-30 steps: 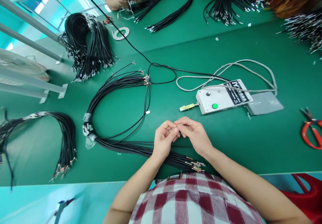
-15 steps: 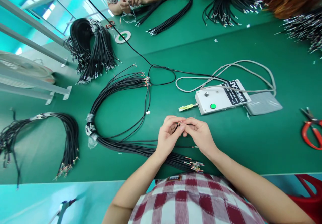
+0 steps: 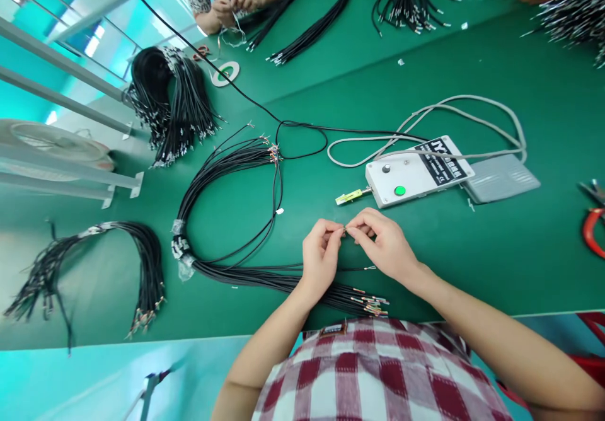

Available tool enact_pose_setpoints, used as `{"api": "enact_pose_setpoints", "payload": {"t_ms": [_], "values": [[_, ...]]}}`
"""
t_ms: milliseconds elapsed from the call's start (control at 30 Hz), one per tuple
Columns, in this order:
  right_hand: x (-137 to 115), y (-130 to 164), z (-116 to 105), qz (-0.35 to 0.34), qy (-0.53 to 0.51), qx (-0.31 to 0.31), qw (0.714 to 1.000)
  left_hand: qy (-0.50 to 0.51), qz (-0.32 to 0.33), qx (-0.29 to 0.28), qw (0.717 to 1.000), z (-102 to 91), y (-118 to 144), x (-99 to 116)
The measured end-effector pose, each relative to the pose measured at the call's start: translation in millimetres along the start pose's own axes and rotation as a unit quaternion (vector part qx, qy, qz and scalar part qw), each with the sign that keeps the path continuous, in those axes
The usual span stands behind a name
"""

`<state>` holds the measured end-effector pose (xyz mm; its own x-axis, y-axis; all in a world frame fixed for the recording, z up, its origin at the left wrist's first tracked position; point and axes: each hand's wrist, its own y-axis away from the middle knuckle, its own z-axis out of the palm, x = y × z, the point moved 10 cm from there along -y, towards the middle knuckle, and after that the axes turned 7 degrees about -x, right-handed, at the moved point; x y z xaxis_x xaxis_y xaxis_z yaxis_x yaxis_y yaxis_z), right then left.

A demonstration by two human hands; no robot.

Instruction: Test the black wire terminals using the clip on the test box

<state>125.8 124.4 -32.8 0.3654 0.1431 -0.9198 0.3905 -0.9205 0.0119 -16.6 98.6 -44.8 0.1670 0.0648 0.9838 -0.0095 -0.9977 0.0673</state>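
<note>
A thin wire end was pinched between the fingertips of both hands, raised just above the green table near its front edge. The left hand closed thumb and forefinger on it from one side, and the right hand closed on it from the other, so the two hands met at the fingertips; the wire tip itself was too small to make out in detail. Beneath the wrists lay a bundle of black cables, its stripped, copper-coloured ends fanned out just in front of the person's checked shirt, while the rest curved away to the left in a wide loop bound with clear wrap. Just beyond the hands sat a white control box with a green button and a black knob, a small yellow-green connector sticking out of its left end. A grey foot pedal lay beside the box on the right, joined by a looping grey cord. Red-handled scissors rested at the far right edge. More black cable bundles lay at the left front and left rear. Across the table another person's hands worked on wires near a roll of tape.
</note>
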Motion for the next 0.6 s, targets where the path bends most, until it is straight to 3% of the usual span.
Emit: {"api": "enact_pose_setpoints", "payload": {"t_ms": [133, 300, 467, 600], "values": [[-17, 4, -16, -0.058, 0.187, 0.023, 0.980, 0.076, -0.047, -0.016, 0.996, 2.9, -9, -9], [-50, 1, 8, -0.191, 0.414, -0.011, 0.890, 0.055, -0.047, -0.063, 0.995, 8.3, -14, -9], [-51, -8, 13, -0.209, 0.469, -0.057, 0.856, -0.121, 0.070, -0.047, 0.989, 4.1, -17, 16], [-57, -20, -10, -0.205, 0.507, -0.003, 0.837, -0.091, 0.042, -0.032, 0.994, -7.7, -30, 9]]}}
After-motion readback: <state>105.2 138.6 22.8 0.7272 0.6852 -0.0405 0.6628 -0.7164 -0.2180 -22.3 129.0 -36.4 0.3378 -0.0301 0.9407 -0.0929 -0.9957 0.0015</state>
